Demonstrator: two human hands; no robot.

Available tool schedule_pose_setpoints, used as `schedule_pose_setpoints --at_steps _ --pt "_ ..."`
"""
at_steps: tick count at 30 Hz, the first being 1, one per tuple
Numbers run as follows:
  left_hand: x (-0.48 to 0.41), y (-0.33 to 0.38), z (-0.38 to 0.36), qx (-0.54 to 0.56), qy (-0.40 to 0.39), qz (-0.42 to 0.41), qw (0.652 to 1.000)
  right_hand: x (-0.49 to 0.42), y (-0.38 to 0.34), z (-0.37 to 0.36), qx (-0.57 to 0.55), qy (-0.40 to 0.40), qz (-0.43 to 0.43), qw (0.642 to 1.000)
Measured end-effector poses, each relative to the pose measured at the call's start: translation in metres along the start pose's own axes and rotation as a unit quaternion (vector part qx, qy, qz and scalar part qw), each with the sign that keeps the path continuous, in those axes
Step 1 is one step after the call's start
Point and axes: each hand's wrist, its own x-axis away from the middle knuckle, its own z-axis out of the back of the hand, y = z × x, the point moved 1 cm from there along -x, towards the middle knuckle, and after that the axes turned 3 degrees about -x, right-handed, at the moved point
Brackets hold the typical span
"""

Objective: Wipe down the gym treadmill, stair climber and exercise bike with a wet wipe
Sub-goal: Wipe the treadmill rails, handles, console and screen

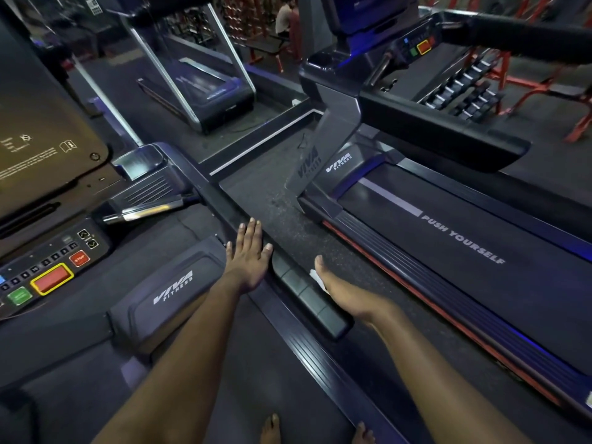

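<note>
I stand on a dark Viva Fitness treadmill whose console (48, 277) with red and green buttons is at the left. Its black right handrail (309, 296) runs diagonally between my arms. My left hand (248, 254) lies flat on the rail's upper part, fingers straight and spread. My right hand (339, 290) is edge-on against the rail's outer side and presses a white wet wipe (317, 279) onto it. Only a corner of the wipe shows, and the fingers look straight but are partly hidden.
A second treadmill (464, 251) marked "PUSH YOURSELF" stands close on the right, across a narrow strip of rubber floor (266, 200). A third treadmill (205, 84) sits ahead. A dumbbell rack (464, 91) and red frames are at the back right. My bare feet (270, 427) show at the bottom.
</note>
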Motion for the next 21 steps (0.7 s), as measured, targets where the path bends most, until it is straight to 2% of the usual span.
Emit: schedule_pose_setpoints --at_steps 3,7,11,12,13,15,16,18,21 --pt "-0.001 -0.002 -0.002 -0.003 0.002 -0.004 1.0 -0.006 -0.007 -0.005 -0.024 -0.003 0.031 0.999" --pt "-0.001 -0.005 -0.003 -0.011 -0.005 -0.004 1.0 0.002 0.012 -0.002 -0.014 0.034 -0.049 0.998" --pt "-0.003 -0.003 -0.001 -0.01 -0.009 -0.008 1.0 0.026 0.007 -0.015 -0.015 0.067 -0.041 0.997" --pt "-0.003 -0.002 -0.001 -0.014 -0.011 -0.009 1.0 0.028 -0.001 -0.024 0.024 0.092 -0.023 0.995" --pt "-0.002 -0.002 0.0 -0.018 -0.012 -0.01 1.0 0.027 -0.008 -0.037 0.113 0.115 -0.003 0.987" --pt "-0.001 0.0 0.005 -0.025 -0.015 -0.015 0.999 0.018 -0.011 -0.072 0.302 0.211 0.042 0.929" --pt "0.001 0.003 0.007 -0.033 -0.014 -0.018 0.999 0.016 -0.007 -0.088 0.344 0.264 0.05 0.899" --pt "0.007 0.005 0.008 -0.049 0.001 -0.031 0.998 0.02 0.013 -0.113 0.376 0.35 0.051 0.857" --pt "0.022 0.01 0.005 -0.047 0.024 -0.096 0.994 0.026 0.043 -0.126 0.409 0.391 0.057 0.823"
